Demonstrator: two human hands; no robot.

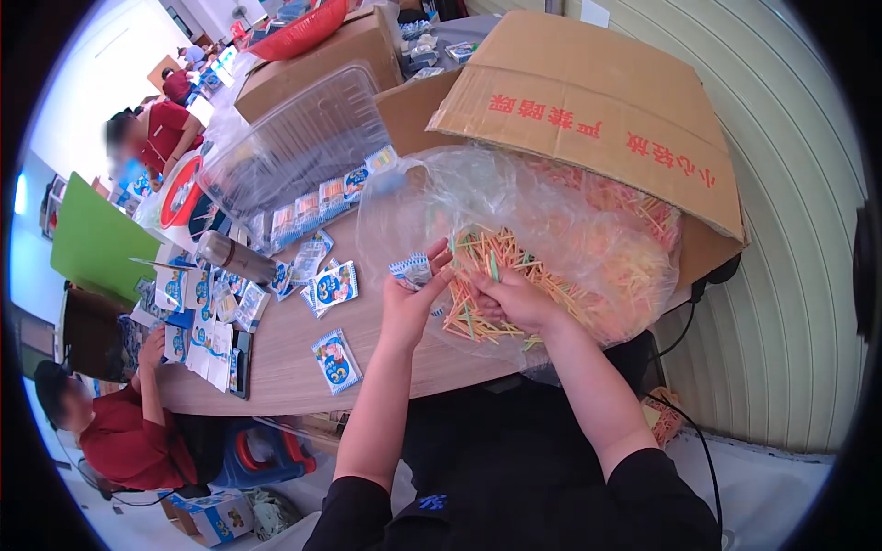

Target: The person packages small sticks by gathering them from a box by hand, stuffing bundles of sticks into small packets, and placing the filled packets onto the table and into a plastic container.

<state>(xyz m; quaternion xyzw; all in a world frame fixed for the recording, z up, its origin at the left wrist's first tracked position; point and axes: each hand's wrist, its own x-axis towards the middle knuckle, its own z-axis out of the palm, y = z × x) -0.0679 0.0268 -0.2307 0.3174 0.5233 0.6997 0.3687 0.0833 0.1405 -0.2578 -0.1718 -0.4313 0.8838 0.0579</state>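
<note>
Left hand (424,283) has a packet (408,268) in its fingers, right hand (511,299) is curled by the sticks (525,264), can't tell if it's gripping any.

Packing workshop, by appearance. Evidence — wood-look table (285,363) strewn with small printed sachets (336,361); clear plastic bag (542,211) of loose coloured sticks (524,262), in bulk, at the mouth of a large cardboard carton (597,69); co-worker (133,445) in maroon shirt at the same table — others (170,133) dressed alike further back.
</note>
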